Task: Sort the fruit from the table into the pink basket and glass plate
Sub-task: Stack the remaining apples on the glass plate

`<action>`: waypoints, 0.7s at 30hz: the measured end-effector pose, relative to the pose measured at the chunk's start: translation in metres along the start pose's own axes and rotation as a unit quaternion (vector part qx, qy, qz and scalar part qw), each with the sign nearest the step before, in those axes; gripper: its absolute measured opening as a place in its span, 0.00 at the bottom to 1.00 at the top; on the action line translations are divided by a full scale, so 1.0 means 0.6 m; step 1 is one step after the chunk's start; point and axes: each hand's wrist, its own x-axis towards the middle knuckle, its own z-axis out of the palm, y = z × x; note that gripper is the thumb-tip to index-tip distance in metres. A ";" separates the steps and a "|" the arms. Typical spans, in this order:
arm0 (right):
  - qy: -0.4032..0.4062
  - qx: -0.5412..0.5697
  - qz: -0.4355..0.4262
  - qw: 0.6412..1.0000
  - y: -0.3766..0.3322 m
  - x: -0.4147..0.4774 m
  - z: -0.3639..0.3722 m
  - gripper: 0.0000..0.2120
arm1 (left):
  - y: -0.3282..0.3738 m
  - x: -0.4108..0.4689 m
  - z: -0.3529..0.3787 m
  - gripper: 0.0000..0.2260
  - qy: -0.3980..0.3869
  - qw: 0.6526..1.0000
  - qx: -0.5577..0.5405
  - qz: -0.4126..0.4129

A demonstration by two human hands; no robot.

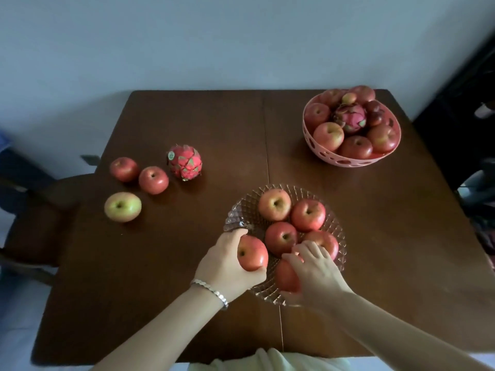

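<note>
Left hand and right hand: one apple each, grasped, at the plate near edge. Apples are best lowered into free gaps, released gently; four already seated may be nudged.

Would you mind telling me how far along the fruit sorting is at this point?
Well along. The pink basket is heaped with apples and a dragon fruit, and four apples lie free on the glass plate. In hand: the left hand and right hand each hold an apple at the plate's near edge. Left on the table: three apples and one dragon fruit.
</note>
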 end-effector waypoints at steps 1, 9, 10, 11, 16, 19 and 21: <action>0.001 0.002 0.000 1.000 -0.001 -0.001 0.002 0.36 | 0.002 0.001 0.006 0.35 -0.007 1.000 0.021 -0.002; 0.035 0.001 0.020 0.999 -0.009 -0.017 0.021 0.36 | 0.008 0.014 0.029 0.32 -0.018 0.994 0.101 -0.022; 0.038 0.003 0.021 0.999 -0.008 -0.019 0.023 0.36 | 0.008 0.014 0.030 0.31 -0.018 0.995 0.099 -0.022; 0.039 0.010 0.023 0.999 -0.007 -0.019 0.024 0.36 | 0.007 0.014 0.032 0.31 -0.017 0.995 0.097 -0.021; 0.027 0.002 0.039 0.999 -0.015 -0.011 0.019 0.32 | 0.006 0.018 0.037 0.32 -0.022 0.995 0.091 -0.026; 0.045 -0.011 0.032 0.998 -0.016 -0.009 0.019 0.32 | 0.005 0.020 0.039 0.32 -0.025 0.995 0.089 -0.026; 0.064 -0.021 0.013 0.998 -0.009 -0.010 0.021 0.30 | 0.008 0.021 0.042 0.32 -0.036 0.995 0.091 -0.022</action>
